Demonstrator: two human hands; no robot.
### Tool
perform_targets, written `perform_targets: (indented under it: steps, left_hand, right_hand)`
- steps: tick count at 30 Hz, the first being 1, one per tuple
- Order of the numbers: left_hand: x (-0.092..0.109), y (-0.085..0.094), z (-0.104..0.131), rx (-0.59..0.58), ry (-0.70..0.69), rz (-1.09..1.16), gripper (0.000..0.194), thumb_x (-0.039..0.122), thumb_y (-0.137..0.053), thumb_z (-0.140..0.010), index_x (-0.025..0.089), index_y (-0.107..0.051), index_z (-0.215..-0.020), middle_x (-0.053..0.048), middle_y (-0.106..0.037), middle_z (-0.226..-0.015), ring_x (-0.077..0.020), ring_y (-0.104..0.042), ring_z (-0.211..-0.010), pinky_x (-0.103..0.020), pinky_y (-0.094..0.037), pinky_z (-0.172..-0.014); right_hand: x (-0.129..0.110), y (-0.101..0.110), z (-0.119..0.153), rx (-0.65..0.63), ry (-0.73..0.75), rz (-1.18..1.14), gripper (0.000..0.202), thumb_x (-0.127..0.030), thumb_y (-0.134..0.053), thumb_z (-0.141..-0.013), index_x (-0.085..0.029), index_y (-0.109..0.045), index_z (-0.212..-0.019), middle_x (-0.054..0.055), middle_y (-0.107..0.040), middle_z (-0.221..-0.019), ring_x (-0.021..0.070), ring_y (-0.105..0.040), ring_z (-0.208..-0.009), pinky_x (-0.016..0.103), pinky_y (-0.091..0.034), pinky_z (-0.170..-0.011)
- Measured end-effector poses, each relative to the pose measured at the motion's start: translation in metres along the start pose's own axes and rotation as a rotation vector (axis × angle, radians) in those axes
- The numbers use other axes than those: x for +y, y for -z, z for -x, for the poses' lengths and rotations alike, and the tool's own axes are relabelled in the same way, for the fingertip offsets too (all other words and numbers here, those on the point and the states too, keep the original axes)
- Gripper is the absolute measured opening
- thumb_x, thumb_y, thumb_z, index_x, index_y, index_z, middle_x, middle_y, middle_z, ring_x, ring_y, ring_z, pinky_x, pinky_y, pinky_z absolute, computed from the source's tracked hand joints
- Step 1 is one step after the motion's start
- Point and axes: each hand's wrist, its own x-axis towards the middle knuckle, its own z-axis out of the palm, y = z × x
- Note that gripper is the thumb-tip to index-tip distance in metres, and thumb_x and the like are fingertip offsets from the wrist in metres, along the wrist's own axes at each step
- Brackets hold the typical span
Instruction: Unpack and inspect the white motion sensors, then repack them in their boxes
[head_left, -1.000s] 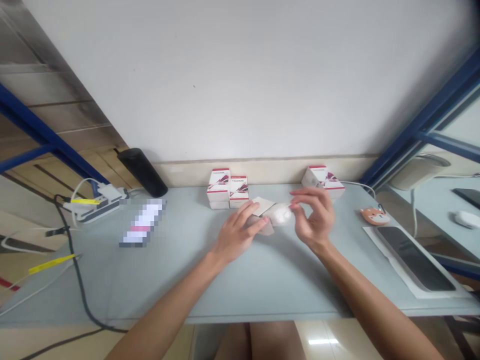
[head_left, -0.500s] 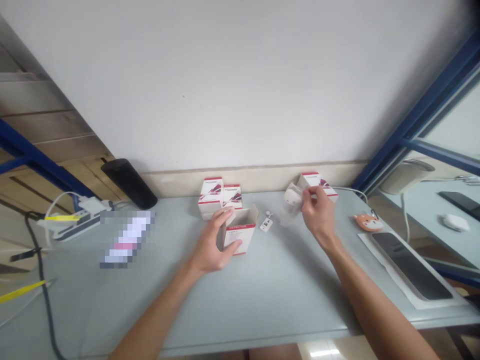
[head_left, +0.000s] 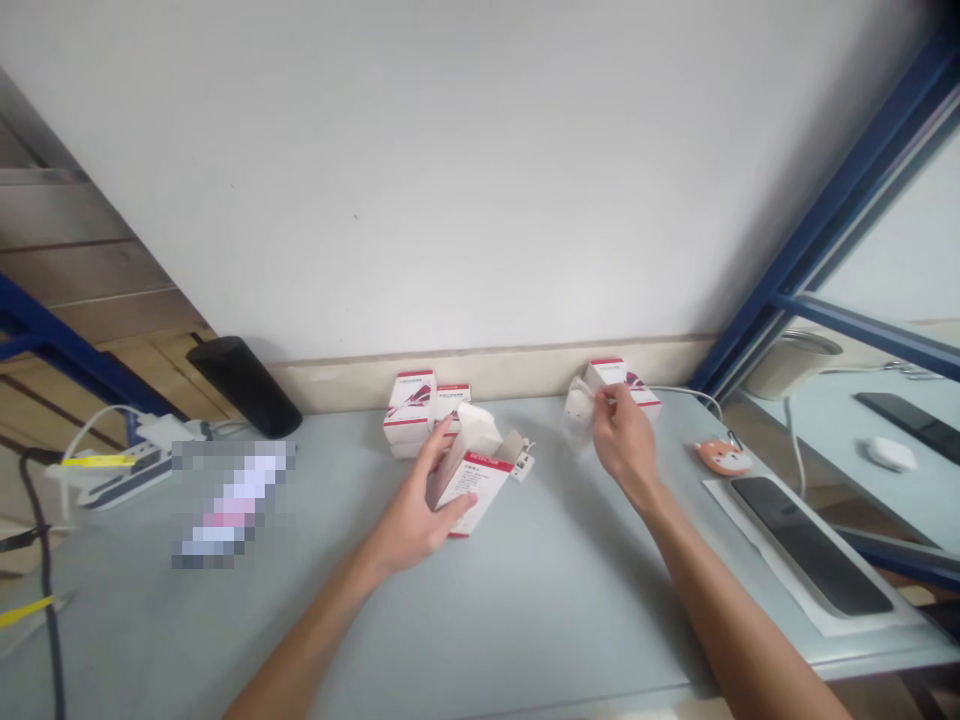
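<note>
My left hand (head_left: 420, 510) grips an opened white box (head_left: 474, 490) with a red edge, tilted to the right with its flaps up. Between the fingertips of my right hand (head_left: 624, 440) is a clear plastic bag (head_left: 576, 418) with a white item inside, close to the tabletop. Partly behind the box's right flap lies a small white tag (head_left: 522, 464). Two closed white and red boxes (head_left: 410, 410) stand behind my left hand. More such boxes (head_left: 606, 372) are behind my right hand.
A black cylinder (head_left: 246, 388) leans by the wall at left, near a power strip (head_left: 135, 475) with cables. A blurred-out phone-like object (head_left: 232, 505) lies in front. At right are an orange animal-faced case (head_left: 724, 456) and a dark rectangular device (head_left: 810, 545) on white paper.
The box in my left hand has tipped to the right, and its flap now overlaps part of the tag. My right hand still holds the bag. The view has shifted slightly.
</note>
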Motion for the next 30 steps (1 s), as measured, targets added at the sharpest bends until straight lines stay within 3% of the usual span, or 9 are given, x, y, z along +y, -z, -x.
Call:
perform_targets:
  steps: [3,6,10,15,20,22,23,27,30]
  left_hand:
    - [0.012,-0.007,-0.030,0.101,-0.130,-0.128,0.067,0.032,-0.072,-0.096,0.034,-0.044,-0.157,-0.010,-0.061,-0.152,-0.0303,-0.062,-0.137,-0.043,-0.055,-0.110]
    - [0.023,-0.020,-0.078,0.104,-0.272,-0.231,0.061,0.028,-0.068,-0.098,0.034,-0.048,-0.155,-0.008,-0.066,-0.142,-0.0285,-0.065,-0.130,-0.044,-0.054,-0.109]
    - [0.015,-0.053,-0.129,-0.068,-0.277,-0.489,0.065,0.019,-0.066,-0.096,0.034,-0.049,-0.157,-0.010,-0.066,-0.137,-0.0283,-0.071,-0.113,-0.042,-0.057,-0.097]
    - [-0.004,-0.087,-0.144,-0.169,-0.313,-0.556,0.061,0.009,-0.065,-0.092,0.029,-0.059,-0.149,-0.011,-0.070,-0.134,-0.0293,-0.069,-0.120,-0.046,-0.053,-0.104]
    - [0.010,-0.081,-0.121,-0.056,-0.322,-0.479,0.066,0.013,-0.066,-0.094,0.031,-0.051,-0.156,-0.015,-0.053,-0.157,-0.0369,-0.048,-0.148,-0.064,-0.037,-0.120]
    - [0.019,-0.075,-0.096,0.019,-0.251,-0.276,0.051,0.021,-0.060,-0.101,0.033,-0.056,-0.151,-0.012,-0.058,-0.151,-0.0321,-0.054,-0.142,-0.058,-0.044,-0.118]
    - [0.023,-0.073,-0.081,-0.009,-0.198,-0.126,0.049,0.027,-0.058,-0.104,0.034,-0.054,-0.152,-0.012,-0.059,-0.149,-0.0296,-0.057,-0.138,-0.053,-0.048,-0.116]
    - [0.023,-0.071,-0.018,-0.130,0.252,0.530,0.058,0.048,-0.065,-0.101,0.033,-0.047,-0.155,-0.013,-0.065,-0.141,-0.0262,-0.070,-0.119,-0.045,-0.057,-0.103]
    - [0.017,-0.070,0.007,-0.226,0.597,0.920,0.072,0.058,-0.071,-0.096,0.026,-0.045,-0.155,-0.015,-0.069,-0.137,-0.0264,-0.076,-0.106,-0.046,-0.056,-0.102]
  right_hand:
    - [0.001,0.004,-0.003,0.061,-0.017,-0.034,0.032,-0.048,-0.042,-0.103,-0.022,-0.062,-0.103,0.006,-0.068,-0.081,0.0248,-0.060,-0.072,0.034,-0.035,-0.068]
    - [0.001,0.010,-0.006,0.204,-0.034,-0.094,0.032,-0.049,-0.044,-0.102,-0.022,-0.062,-0.101,0.007,-0.069,-0.083,0.0245,-0.060,-0.073,0.034,-0.037,-0.069]
    - [-0.001,0.016,-0.006,0.371,-0.030,-0.198,0.034,-0.050,-0.043,-0.103,-0.021,-0.061,-0.100,0.007,-0.068,-0.082,0.0232,-0.060,-0.071,0.034,-0.041,-0.069]
    - [0.001,0.010,-0.001,0.415,0.016,-0.312,0.041,-0.057,-0.041,-0.104,-0.020,-0.059,-0.104,0.010,-0.070,-0.093,0.0233,-0.063,-0.076,0.035,-0.047,-0.074]
    - [0.005,-0.002,0.000,0.384,0.042,-0.492,0.039,-0.058,-0.045,-0.103,-0.021,-0.058,-0.102,0.008,-0.068,-0.095,0.0236,-0.064,-0.088,0.036,-0.049,-0.083]
    - [0.003,-0.004,0.001,0.343,-0.012,-0.591,0.038,-0.059,-0.048,-0.101,-0.022,-0.056,-0.096,0.004,-0.064,-0.090,0.0208,-0.060,-0.083,0.034,-0.048,-0.080]
    - [0.001,-0.006,0.001,0.300,-0.057,-0.660,0.038,-0.059,-0.051,-0.100,-0.023,-0.055,-0.092,0.002,-0.061,-0.086,0.0190,-0.057,-0.079,0.032,-0.047,-0.075]
    - [-0.015,-0.011,0.012,0.040,-0.249,-0.935,0.036,-0.056,-0.064,-0.092,-0.023,-0.052,-0.084,-0.003,-0.052,-0.075,0.0135,-0.046,-0.064,0.025,-0.039,-0.058]
    - [-0.032,-0.018,0.029,-0.157,-0.290,-0.980,0.038,-0.058,-0.067,-0.090,-0.023,-0.054,-0.083,-0.003,-0.052,-0.073,0.0140,-0.048,-0.062,0.025,-0.040,-0.053]
